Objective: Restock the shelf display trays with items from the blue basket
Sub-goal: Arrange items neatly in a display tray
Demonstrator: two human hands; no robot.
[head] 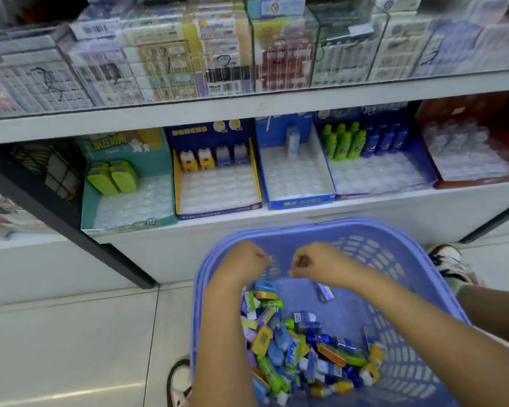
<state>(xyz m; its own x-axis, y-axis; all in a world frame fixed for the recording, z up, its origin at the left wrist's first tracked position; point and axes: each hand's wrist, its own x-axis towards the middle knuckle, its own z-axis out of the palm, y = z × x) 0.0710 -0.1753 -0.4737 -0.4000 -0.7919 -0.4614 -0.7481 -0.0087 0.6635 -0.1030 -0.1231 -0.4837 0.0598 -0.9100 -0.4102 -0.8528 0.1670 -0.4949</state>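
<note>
Head view. A large blue plastic basket [321, 225] with slotted walls fills the 5 o'clock part of the frame and stands on pale floor tiles [71, 333]. A heap of small mixed packets and bottles [300, 348] in blue, green and yellow lies in its near half. One purple-and-white packet [325, 292] lies apart from the heap, at its 12 o'clock.

Both forearms reach over the basket. The left hand [247, 259] hangs knuckles-up with its fingers tucked under, so whether it holds anything cannot be told. The right hand [309, 261], just beside it at 3 o'clock, is curled into a loose fist with no item visible in it.

At 12 o'clock from the basket, five cardboard display trays sit side by side on the white lower shelf [276, 214]:

- A teal tray [130, 226] holds lime-green flat cases [112, 179].
- A yellow-and-navy tray [218, 190] holds a back row of yellow and blue bear-shaped items [197, 160].
- A blue tray [297, 179] holds a single upright box [293, 141].
- A navy tray [376, 179] holds green bottles [343, 142] and dark blue bottles [385, 139].
- A red tray [476, 182] holds contents too blurred to tell.

The front cells of the first four trays are unfilled.

Clear boxes of packaged goods [218, 54] line the upper shelf. A shoe [180, 383] shows at 7 o'clock and another shoe [450, 262] at 3 o'clock.
</note>
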